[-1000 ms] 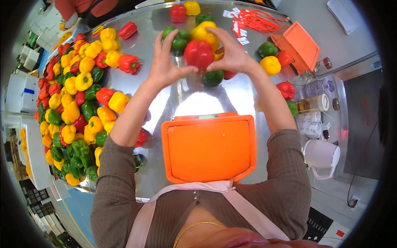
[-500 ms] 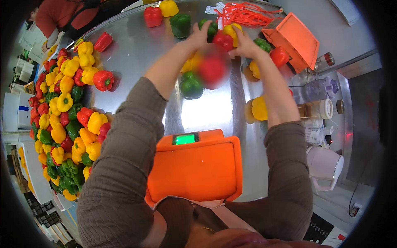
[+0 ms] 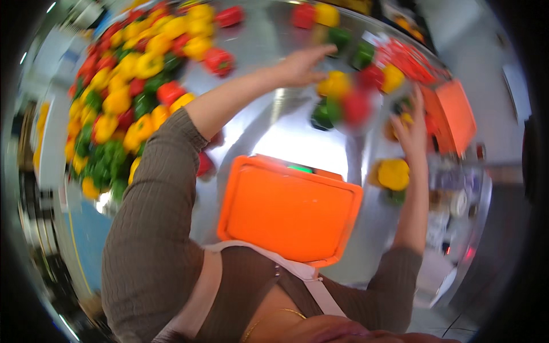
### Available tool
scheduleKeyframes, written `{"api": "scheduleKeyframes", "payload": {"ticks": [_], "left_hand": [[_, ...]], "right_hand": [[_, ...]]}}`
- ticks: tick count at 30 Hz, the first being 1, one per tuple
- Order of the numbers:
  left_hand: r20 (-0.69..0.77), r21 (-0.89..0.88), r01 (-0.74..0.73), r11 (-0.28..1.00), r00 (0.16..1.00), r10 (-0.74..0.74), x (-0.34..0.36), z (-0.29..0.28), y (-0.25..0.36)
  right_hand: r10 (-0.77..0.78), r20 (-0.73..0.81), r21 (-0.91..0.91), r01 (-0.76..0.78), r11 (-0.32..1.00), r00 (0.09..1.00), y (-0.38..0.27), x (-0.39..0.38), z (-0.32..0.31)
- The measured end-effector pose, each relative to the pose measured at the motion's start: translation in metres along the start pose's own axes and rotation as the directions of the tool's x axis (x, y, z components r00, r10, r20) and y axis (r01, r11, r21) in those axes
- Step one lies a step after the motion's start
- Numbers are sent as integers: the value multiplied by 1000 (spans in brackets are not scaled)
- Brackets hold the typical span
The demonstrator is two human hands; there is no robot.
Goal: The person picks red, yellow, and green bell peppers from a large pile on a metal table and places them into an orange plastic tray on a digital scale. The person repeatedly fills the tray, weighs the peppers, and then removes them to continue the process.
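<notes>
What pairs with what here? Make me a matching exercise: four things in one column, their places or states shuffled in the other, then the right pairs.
Things:
1. Left hand
2. Right hand
3. Orange rectangular tray
4. Bunch of red straps

Places and states:
A. In the foreground, with a lit green display at its far edge
B. In a tangle near the far edge of the steel table
C. Fingers apart, just left of the orange bin
D. Just left of a blurred yellow bell pepper

Pairs: 1-D, 2-C, 3-A, 4-B
</notes>
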State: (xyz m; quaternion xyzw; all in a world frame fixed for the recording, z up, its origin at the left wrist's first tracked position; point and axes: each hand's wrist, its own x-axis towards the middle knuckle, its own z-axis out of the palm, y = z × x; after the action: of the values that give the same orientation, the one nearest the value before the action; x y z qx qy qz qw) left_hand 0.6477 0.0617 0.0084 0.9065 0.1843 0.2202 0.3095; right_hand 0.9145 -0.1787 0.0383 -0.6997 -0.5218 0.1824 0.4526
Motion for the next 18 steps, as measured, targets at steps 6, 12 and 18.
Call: {"api": "scheduleKeyframes", "payload": {"ticks": [6, 12, 18], "left_hand": [[108, 272, 151, 950, 977, -186, -158, -54, -48], [-150, 631, 265, 729, 964, -221, -147, -95, -109], [-156, 646, 518, 561, 808, -568, -89, -129, -132]], "right_hand": [[186, -166, 80, -175, 981, 968, 9, -220, 12], [222, -328, -280, -318, 906, 918, 68, -349, 70], [140, -344, -565, -324, 759, 929, 51, -345, 93]]}}
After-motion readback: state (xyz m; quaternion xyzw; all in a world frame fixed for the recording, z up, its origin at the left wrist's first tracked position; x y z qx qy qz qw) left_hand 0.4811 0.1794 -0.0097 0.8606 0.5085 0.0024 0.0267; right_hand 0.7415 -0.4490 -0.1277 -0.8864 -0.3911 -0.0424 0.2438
